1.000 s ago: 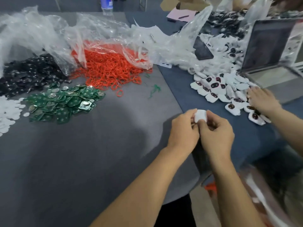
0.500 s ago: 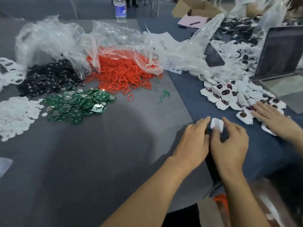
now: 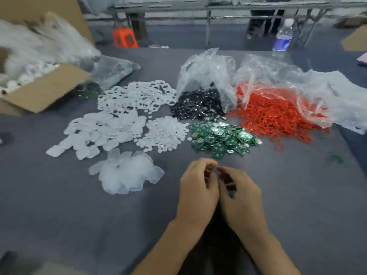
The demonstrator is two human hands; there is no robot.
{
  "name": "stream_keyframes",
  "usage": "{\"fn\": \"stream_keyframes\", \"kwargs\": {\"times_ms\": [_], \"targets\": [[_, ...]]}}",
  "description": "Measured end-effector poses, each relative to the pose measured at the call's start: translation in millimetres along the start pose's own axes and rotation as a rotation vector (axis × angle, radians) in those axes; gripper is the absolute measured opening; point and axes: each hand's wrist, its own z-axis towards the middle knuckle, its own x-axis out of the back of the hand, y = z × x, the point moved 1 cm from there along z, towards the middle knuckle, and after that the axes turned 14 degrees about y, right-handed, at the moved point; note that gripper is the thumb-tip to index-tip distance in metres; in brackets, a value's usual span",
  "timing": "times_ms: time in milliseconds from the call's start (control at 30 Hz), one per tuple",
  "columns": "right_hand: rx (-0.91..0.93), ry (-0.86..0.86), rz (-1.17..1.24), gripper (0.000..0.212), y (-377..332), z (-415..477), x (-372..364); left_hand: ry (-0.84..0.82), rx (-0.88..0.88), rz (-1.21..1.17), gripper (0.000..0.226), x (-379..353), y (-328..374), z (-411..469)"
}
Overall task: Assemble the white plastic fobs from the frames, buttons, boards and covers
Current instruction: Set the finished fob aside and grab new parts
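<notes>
My left hand point(image 3: 198, 191) and my right hand point(image 3: 242, 201) are side by side low over the grey table point(image 3: 59, 215), fingers curled toward each other. Motion blur hides whether anything sits between the fingers, and no white fob shows there. Beyond the hands lie piles of parts: white frames point(image 3: 139, 96), white covers point(image 3: 103, 132), small white discs point(image 3: 164, 133), translucent pads point(image 3: 127, 175), black buttons point(image 3: 198, 104), green boards point(image 3: 222, 137) and red rings point(image 3: 274, 114).
An open cardboard box point(image 3: 43, 90) of white parts stands at the far left. Crumpled clear plastic bags point(image 3: 206, 70) rise behind the black and red piles. A water bottle point(image 3: 283, 38) stands at the table's far edge, and an orange stool point(image 3: 124, 37) beyond it.
The view has swung left, away from the blue cloth and the finished fobs. Both hands have moved left in front of the part piles. The white fob they held is no longer visible.
</notes>
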Motion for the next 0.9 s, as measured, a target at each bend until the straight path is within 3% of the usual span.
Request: {"fn": "stream_keyframes", "kwargs": {"times_ms": [200,333,533,733,900], "targets": [[0.146,-0.271,0.025,0.026,-63,17,-106,0.284,0.089,0.205,0.022,82,-51,60],[0.182,-0.387,-0.023,0.029,-96,40,-173,0.314,0.174,0.337,0.022,111,-83,110],[0.192,-0.323,-0.171,0.037,-109,98,-242,0.322,0.145,0.377,0.031,104,-108,186],[0.251,-0.250,-0.452,0.027,-96,182,-286,0.136,0.085,0.438,0.029,48,-129,277],[0.301,-0.333,-0.597,0.031,-73,221,-312,-0.023,-0.004,0.636,0.029,12,-159,319]]}}
